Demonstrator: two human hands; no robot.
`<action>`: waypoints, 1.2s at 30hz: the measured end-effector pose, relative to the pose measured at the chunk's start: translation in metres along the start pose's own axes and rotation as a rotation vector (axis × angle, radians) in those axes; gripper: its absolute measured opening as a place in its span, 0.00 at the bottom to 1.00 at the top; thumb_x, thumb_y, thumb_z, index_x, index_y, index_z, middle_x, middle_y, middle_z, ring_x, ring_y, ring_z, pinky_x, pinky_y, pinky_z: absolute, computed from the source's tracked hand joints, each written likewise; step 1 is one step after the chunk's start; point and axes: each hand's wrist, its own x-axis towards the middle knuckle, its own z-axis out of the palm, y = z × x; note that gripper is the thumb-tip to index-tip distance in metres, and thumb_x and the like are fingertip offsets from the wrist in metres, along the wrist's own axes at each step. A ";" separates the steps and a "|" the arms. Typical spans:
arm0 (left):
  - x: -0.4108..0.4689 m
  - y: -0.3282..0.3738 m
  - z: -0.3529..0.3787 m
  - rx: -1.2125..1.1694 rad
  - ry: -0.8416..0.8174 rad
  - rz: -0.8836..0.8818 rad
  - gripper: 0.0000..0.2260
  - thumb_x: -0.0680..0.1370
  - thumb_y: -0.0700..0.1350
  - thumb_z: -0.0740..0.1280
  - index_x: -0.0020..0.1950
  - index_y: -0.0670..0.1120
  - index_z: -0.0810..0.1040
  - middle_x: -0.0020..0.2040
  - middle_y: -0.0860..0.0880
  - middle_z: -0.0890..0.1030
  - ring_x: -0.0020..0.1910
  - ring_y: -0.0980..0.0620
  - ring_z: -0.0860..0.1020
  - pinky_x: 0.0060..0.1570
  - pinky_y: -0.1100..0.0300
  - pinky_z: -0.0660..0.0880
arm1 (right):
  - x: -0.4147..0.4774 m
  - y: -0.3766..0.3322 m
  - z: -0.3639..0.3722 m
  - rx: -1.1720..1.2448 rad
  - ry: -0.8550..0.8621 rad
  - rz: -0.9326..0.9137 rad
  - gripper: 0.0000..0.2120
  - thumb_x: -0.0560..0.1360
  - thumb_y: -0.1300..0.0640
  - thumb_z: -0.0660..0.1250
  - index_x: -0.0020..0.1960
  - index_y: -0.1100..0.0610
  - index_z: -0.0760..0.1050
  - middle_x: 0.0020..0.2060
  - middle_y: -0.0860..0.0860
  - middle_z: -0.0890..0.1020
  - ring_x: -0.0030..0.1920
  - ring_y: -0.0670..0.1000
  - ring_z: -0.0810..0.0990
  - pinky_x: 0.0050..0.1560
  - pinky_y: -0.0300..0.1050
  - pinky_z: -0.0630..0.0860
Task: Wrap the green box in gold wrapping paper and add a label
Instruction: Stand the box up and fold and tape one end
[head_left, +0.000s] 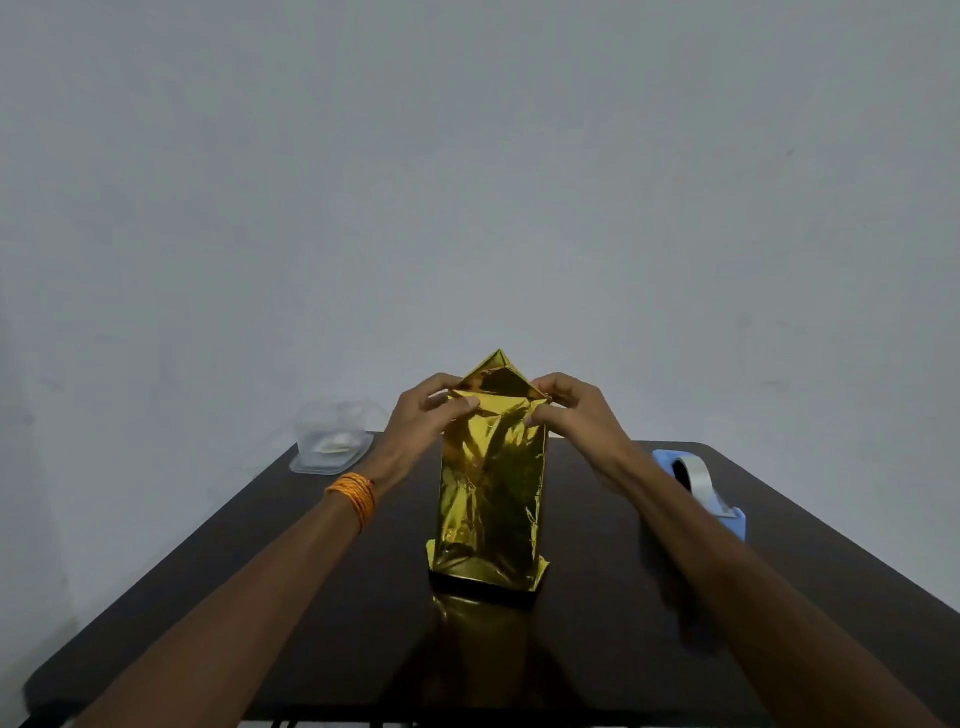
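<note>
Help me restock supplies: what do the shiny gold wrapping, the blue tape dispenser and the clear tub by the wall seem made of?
Shiny gold wrapping: probably metallic foil film; mirror glints, sharp crinkles. Light blue tape dispenser: likely matte moulded plastic, smooth rounded edges. Clear square tub: translucent plastic, apparently; see-through, hazy sides.

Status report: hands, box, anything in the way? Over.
Left hand, right hand pinch gold paper at top fold. Paper upright, sides covered, top flap unsealed; box hidden inside. Tape dispenser right, clear tub left, both clear of it.
</note>
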 end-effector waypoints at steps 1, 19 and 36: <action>0.000 0.000 -0.001 0.018 0.039 0.023 0.04 0.78 0.45 0.72 0.52 0.48 0.83 0.57 0.49 0.83 0.60 0.49 0.80 0.62 0.50 0.77 | 0.000 0.000 0.000 0.024 -0.007 0.009 0.09 0.67 0.64 0.71 0.47 0.61 0.79 0.46 0.60 0.82 0.49 0.56 0.81 0.53 0.54 0.78; -0.004 0.016 0.023 -0.148 0.158 0.013 0.05 0.77 0.42 0.71 0.46 0.41 0.83 0.38 0.48 0.81 0.39 0.52 0.80 0.39 0.62 0.75 | -0.007 0.002 0.008 0.218 0.100 0.062 0.07 0.78 0.56 0.69 0.44 0.58 0.83 0.44 0.56 0.84 0.49 0.51 0.81 0.55 0.50 0.74; 0.007 0.024 0.025 -0.053 0.259 -0.043 0.01 0.75 0.41 0.74 0.44 0.45 0.85 0.44 0.47 0.84 0.48 0.48 0.82 0.49 0.56 0.80 | 0.011 -0.009 0.019 0.210 0.169 0.111 0.03 0.73 0.60 0.74 0.40 0.58 0.84 0.39 0.52 0.84 0.42 0.49 0.82 0.44 0.45 0.77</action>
